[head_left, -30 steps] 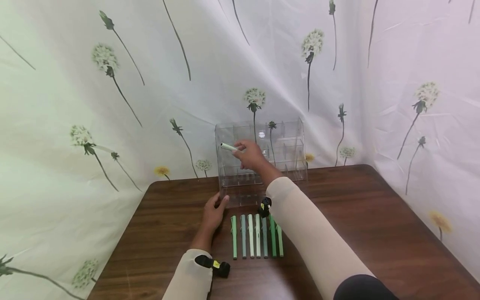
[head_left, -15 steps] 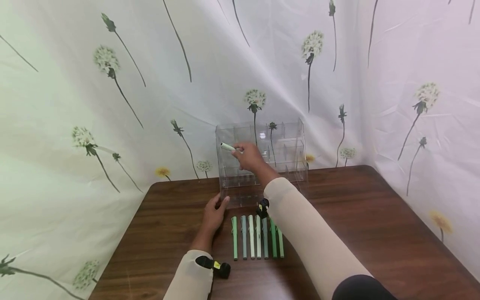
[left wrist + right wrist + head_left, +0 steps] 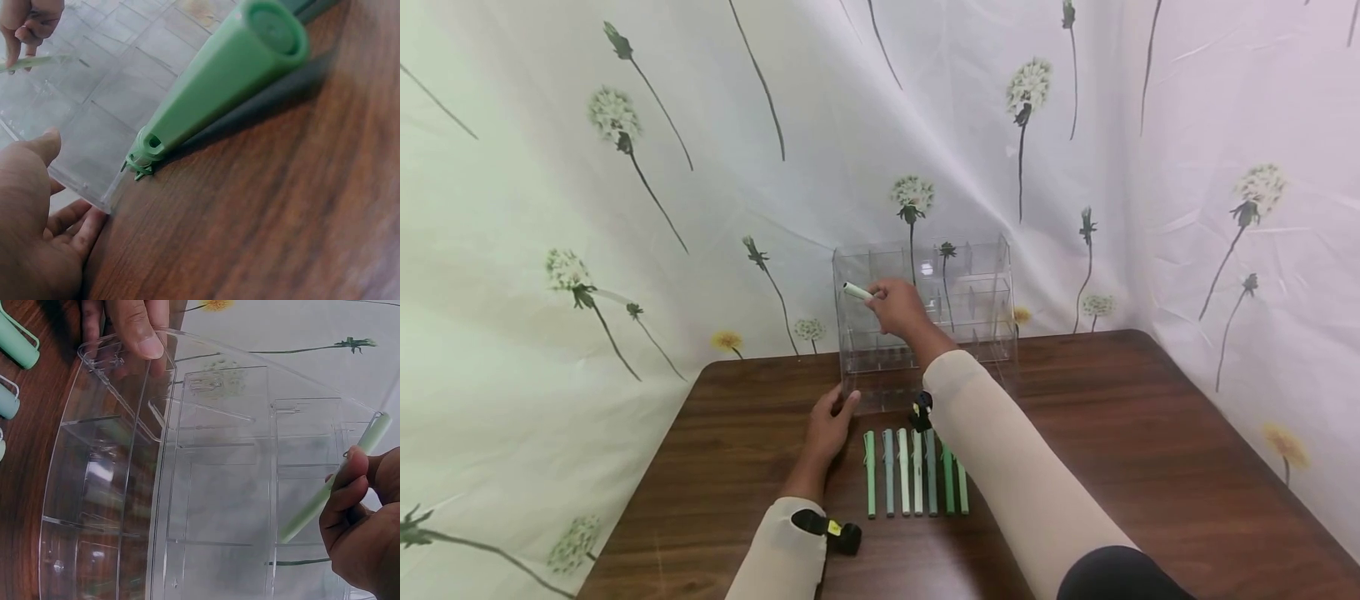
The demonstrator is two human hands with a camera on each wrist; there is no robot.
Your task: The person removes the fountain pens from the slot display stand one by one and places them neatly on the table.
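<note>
My right hand (image 3: 898,307) pinches a pale green pen (image 3: 306,520) between thumb and fingers. The pen is tilted, held over the left part of a clear compartmented organizer (image 3: 880,362). In the right wrist view it lies in front of the tiers; whether it touches a divider I cannot tell. My left hand (image 3: 829,427) grips the organizer's front left corner, thumb on one face of the side wall and fingers (image 3: 81,228) on the other. Several capped pens lie in a row before the organizer, the leftmost a green pen (image 3: 870,475) that looms large in the left wrist view.
A brown wooden table (image 3: 730,467) carries everything. Behind it hangs a white cloth (image 3: 790,208) with dandelion prints, close to the organizer's back. My right forearm passes over the right end of the pen row and partly covers it.
Almost nothing differs. My right hand keeps the pen at nearly the same spot, while its forearm has shifted slightly left. The left hand stays at the corner.
</note>
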